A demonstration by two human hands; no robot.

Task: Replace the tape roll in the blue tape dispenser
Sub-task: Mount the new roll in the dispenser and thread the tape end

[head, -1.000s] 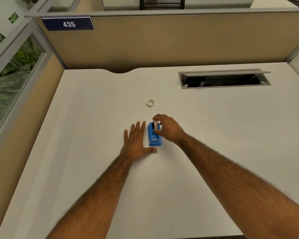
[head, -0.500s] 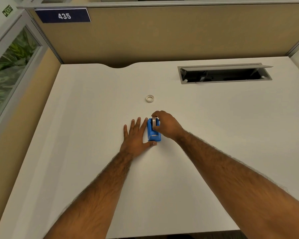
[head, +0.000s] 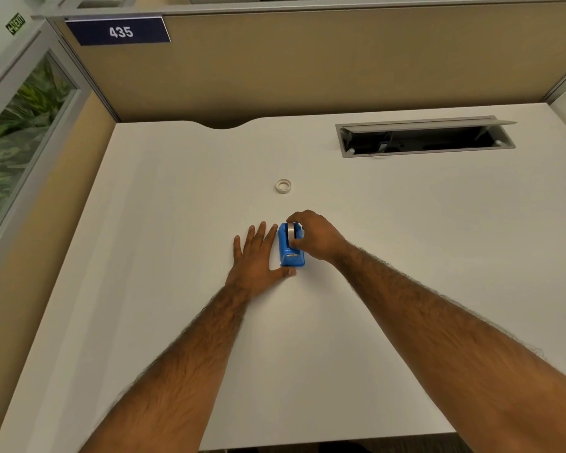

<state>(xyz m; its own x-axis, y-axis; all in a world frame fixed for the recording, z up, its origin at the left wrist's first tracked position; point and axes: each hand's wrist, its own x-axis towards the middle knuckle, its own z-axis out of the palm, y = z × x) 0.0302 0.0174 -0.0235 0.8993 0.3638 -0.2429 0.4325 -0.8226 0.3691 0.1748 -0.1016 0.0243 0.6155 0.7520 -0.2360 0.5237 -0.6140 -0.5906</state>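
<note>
The blue tape dispenser (head: 291,253) stands on the white desk (head: 177,223) near the middle. A tape roll (head: 290,231) sits in its top slot. My right hand (head: 314,238) curls over the dispenser from the right, with fingertips and thumb pinched on that roll. My left hand (head: 258,256) lies flat on the desk against the dispenser's left side, fingers spread, thumb by its near end. A second, small whitish tape roll (head: 283,186) lies flat on the desk beyond the dispenser, apart from both hands.
An open cable hatch (head: 425,137) is sunk into the desk at the back right. Tan cubicle partitions (head: 307,67) close the back and left; one carries a sign reading 435 (head: 120,31). The desk's near edge runs along the bottom.
My right hand has kept its pinch on the roll, which now sits lower in the dispenser. My left hand stays flat beside it. The view shifted slightly.
</note>
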